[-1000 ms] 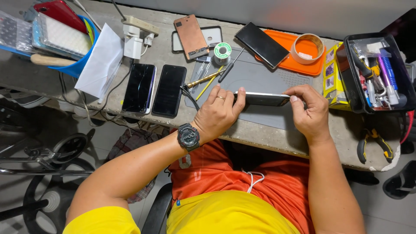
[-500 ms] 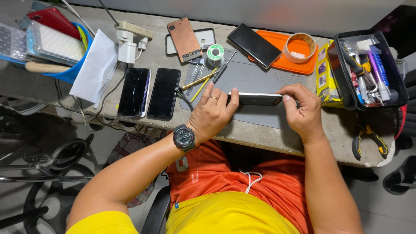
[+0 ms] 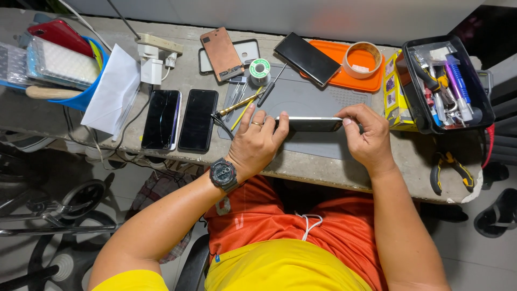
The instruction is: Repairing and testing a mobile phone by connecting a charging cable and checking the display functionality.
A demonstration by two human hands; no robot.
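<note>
Both my hands hold a dark phone (image 3: 309, 124) on its edge over a grey work mat (image 3: 318, 97). My left hand (image 3: 258, 143), with a ring and a black wristwatch, grips the phone's left end. At the right end, my right hand (image 3: 366, 137) pinches the phone between thumb and fingers. Tweezers and a thin brass-handled tool (image 3: 239, 106) lie just left of my left hand.
Two black phones (image 3: 180, 119) lie at the left, a copper phone back (image 3: 222, 54) and solder spool (image 3: 259, 69) behind. An orange tray (image 3: 353, 78) holds a phone and tape roll. A black toolbox (image 3: 444, 81) stands right, pliers (image 3: 451, 168) near the edge.
My hands and the phone keep the same grip. The view has shifted slightly, so everything sits a little lower and left in the picture.
</note>
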